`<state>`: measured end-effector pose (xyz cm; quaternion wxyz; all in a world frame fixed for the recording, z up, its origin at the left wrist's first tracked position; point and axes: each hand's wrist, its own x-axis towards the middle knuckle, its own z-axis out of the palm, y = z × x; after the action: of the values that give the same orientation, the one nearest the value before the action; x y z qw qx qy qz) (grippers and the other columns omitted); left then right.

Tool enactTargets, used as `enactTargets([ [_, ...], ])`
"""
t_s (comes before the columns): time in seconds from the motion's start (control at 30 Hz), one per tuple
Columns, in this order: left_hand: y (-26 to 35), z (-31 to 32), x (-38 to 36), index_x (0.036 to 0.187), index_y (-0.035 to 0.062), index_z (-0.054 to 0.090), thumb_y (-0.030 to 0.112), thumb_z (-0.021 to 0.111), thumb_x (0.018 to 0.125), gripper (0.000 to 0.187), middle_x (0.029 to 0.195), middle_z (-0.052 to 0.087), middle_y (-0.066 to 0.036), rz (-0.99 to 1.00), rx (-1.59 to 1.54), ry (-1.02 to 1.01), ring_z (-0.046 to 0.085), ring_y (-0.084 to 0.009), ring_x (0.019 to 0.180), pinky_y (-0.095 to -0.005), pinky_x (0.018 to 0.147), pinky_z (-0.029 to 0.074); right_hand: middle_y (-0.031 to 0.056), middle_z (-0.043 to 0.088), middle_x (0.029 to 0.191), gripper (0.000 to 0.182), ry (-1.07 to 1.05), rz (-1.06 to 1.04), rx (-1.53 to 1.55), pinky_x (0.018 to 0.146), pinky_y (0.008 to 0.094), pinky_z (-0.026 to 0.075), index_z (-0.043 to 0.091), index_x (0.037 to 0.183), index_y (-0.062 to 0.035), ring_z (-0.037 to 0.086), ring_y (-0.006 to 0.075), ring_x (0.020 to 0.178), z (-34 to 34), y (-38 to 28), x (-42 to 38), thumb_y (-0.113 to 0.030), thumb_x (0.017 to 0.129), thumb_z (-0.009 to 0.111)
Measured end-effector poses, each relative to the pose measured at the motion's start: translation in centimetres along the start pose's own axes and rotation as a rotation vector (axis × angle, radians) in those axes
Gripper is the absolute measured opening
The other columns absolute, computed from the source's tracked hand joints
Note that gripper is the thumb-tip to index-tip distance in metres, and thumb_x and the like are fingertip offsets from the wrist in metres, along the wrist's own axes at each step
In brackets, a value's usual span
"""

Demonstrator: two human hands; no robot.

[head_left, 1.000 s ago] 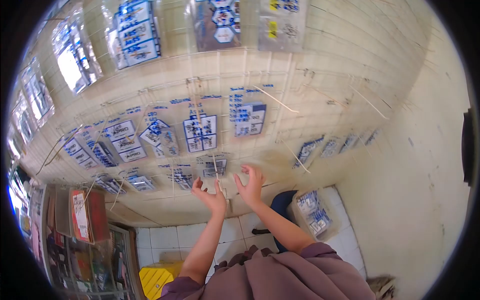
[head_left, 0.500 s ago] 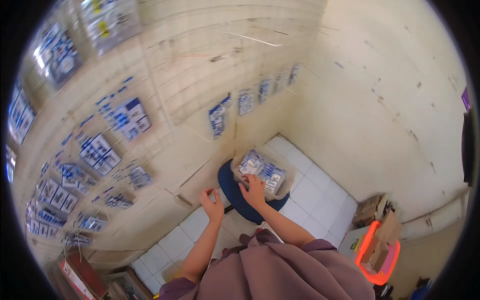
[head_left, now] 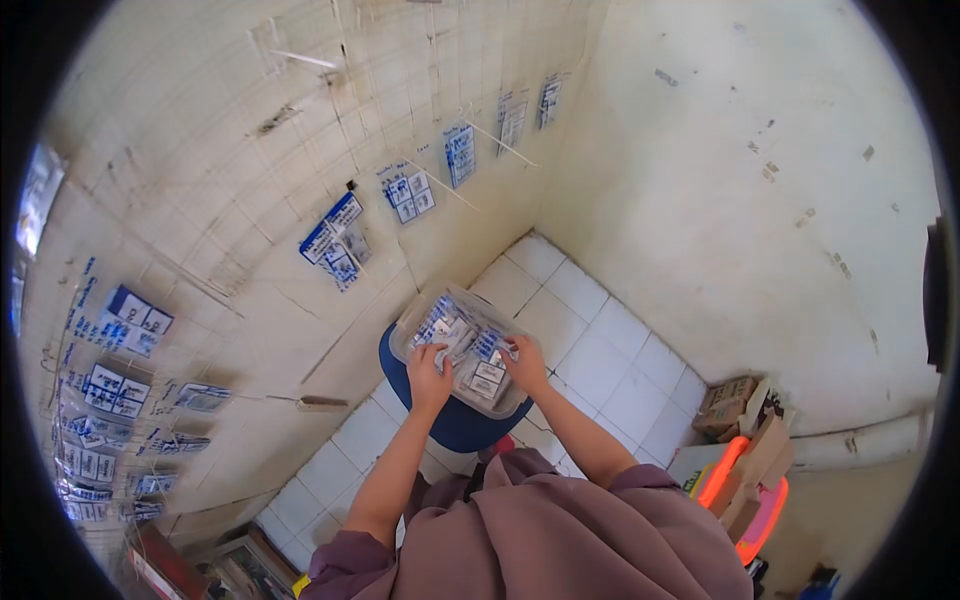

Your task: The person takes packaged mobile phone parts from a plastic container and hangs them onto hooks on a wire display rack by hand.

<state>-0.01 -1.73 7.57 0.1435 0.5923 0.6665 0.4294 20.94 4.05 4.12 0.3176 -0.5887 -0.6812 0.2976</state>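
A clear plastic tub (head_left: 410, 322) rests on a round blue stool (head_left: 398, 375) in front of me. It holds several clear plastic packets (head_left: 487, 378) with white and dark-blue labels. At the tub's near left side my left hand (head_left: 430, 378) bends its fingers onto a packet (head_left: 452, 333). My right hand (head_left: 526, 365) reaches over the right rim, fingertips closed at the edge of another packet (head_left: 490, 345). Parts of both grips are hidden among the packets, which still lie in the tub.
Labelled packets (head_left: 407, 195) hang from hooks along the left wall, with more (head_left: 115, 390) at far left. White floor tiles (head_left: 600, 340) surround the stool. Cardboard boxes (head_left: 727, 408) and an orange-rimmed container (head_left: 722, 472) stand at right. A framed item (head_left: 245, 565) leans at lower left.
Both hands have moved from in front of and above the tub to the packets inside it. My view has shifted, so the tub and hanging packets appear farther left.
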Motion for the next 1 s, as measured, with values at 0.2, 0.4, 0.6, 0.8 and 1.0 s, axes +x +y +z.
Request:
enactTargets([
  [0.2, -3.0, 3.9, 2.1, 0.118, 0.008, 0.061, 0.013, 0.068, 0.081, 0.037, 0.116, 0.056, -0.014, -0.123, 0.235, -0.2, 0.053, -0.035, 0.111, -0.0466, 0.095, 0.041, 0.0157, 0.065, 0.107, 0.035, -0.133, 0.046, -0.049, 0.081, 0.0387, 0.052, 0.065, 0.113, -0.0055, 0.066, 0.0284, 0.09, 2.4, 3.0, 4.2, -0.015, 0.08, 0.073],
  [0.4, -6.4, 7.3, 6.9, 0.131, 0.0043, 0.051, 0.016, 0.068, 0.083, 0.052, 0.131, 0.051, -0.016, -0.064, 0.25, -0.237, 0.049, -0.0359, 0.121, -0.0497, 0.1, 0.038, 0.0178, 0.063, 0.117, 0.05, -0.07, 0.058, -0.004, 0.084, 0.0414, 0.052, 0.057, 0.126, -0.007, 0.065, 0.0317, 0.097, 8.9, 4.1, 6.1, -0.015, 0.08, 0.072],
  [0.6, -9.5, 10.9, 10.5, 0.134, 0.0042, 0.047, 0.015, 0.065, 0.085, 0.053, 0.131, 0.052, -0.015, 0.053, 0.389, -0.186, 0.047, -0.0361, 0.123, -0.0478, 0.103, 0.037, 0.0196, 0.06, 0.126, 0.054, -0.052, 0.081, -0.102, 0.091, 0.0454, 0.049, 0.052, 0.134, -0.0078, 0.061, 0.039, 0.107, 11.7, 3.2, 7.1, -0.015, 0.083, 0.068],
  [0.8, -10.8, 12.7, 11.1, 0.129, 0.0082, 0.05, 0.017, 0.066, 0.084, 0.049, 0.127, 0.054, -0.012, 0.049, 0.514, -0.222, 0.049, -0.033, 0.12, -0.0464, 0.099, 0.037, 0.0174, 0.061, 0.124, 0.05, 0.029, 0.066, -0.138, 0.09, 0.0455, 0.049, 0.053, 0.132, -0.0091, 0.061, 0.0376, 0.107, 13.6, 3.1, 8.1, -0.013, 0.084, 0.066],
  [1.0, -10.6, 12.8, 11.2, 0.12, 0.0114, 0.055, 0.014, 0.065, 0.082, 0.039, 0.115, 0.057, -0.011, 0.066, 0.628, -0.274, 0.051, -0.031, 0.112, -0.0453, 0.09, 0.039, 0.0123, 0.066, 0.108, 0.029, 0.111, -0.008, -0.184, 0.08, 0.0463, 0.052, 0.058, 0.114, -0.0098, 0.065, 0.0359, 0.093, 14.4, 3.1, 8.7, -0.012, 0.086, 0.064],
])
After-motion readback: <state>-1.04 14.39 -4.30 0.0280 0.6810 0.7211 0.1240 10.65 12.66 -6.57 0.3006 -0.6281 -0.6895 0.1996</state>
